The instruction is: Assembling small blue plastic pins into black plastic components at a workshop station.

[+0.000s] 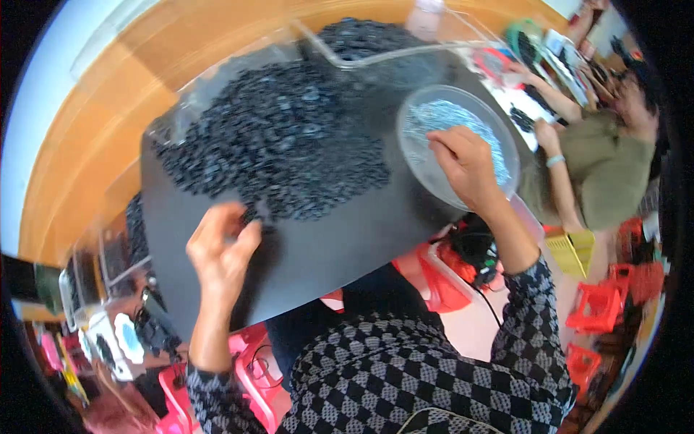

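My left hand [223,246] is at the near left edge of a wide pile of small black parts [278,137] on the dark table. Its thumb and fingers are curled together around a small black part [250,215], slightly blurred. My right hand [466,165] hangs over a round clear plastic bowl [428,177] at the right. Small silvery metal pieces [452,116] lie heaped in that bowl. The right fingers are pinched together, and whatever is between them is hidden or too small to make out.
A clear plastic tray [347,62] with more black parts stands at the back. Another person [607,159] works at the right, hands over a white surface. Red plastic stools [598,307] and a yellow basket [571,252] are on the floor at right. Clear bins [119,267] stand at left.
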Demonstrator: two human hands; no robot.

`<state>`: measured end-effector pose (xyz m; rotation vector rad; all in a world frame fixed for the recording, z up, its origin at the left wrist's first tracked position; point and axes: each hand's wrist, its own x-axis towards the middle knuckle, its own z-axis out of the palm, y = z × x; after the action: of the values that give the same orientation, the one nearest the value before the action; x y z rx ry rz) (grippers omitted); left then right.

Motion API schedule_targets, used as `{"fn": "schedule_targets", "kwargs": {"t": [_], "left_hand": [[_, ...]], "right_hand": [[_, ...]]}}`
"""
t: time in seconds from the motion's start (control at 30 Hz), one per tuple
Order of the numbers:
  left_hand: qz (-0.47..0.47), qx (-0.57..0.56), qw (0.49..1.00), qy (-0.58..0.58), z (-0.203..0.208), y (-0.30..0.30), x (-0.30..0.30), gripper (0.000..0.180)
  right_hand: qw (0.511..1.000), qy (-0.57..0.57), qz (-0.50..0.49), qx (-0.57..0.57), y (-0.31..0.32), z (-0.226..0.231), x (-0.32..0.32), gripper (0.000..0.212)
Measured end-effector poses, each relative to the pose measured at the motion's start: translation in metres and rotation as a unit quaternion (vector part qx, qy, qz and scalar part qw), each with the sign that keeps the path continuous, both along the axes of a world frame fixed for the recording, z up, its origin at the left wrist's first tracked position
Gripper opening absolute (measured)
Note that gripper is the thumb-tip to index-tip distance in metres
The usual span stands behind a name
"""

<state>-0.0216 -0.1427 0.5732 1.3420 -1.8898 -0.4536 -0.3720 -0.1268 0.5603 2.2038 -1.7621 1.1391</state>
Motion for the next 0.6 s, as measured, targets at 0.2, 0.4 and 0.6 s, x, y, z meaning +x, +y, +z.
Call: {"fn": "schedule_targets", "kwargs": {"t": [0.2, 0.4, 0.6], "left_hand": [[-0.011, -0.014, 0.999, -0.036, -0.012, 0.041, 0.007, 0.02], [0.0, 0.069, 0.998, 0.012, -0.021, 0.057, 0.001, 0.021], [-0.003, 0.086, 0.993, 0.077, -0.034, 0.067, -0.001, 0.022]], "right_hand": [[0.999, 0.007, -0.019, 0.047, 0.003, -0.007, -0.022, 0.011], [0.992, 0.092, 0.023, 0.088, -0.008, -0.018, -0.017, 0.012], [0.981, 0.164, 0.013, 0.106, -0.01, -0.03, -0.023, 0.008]]}}
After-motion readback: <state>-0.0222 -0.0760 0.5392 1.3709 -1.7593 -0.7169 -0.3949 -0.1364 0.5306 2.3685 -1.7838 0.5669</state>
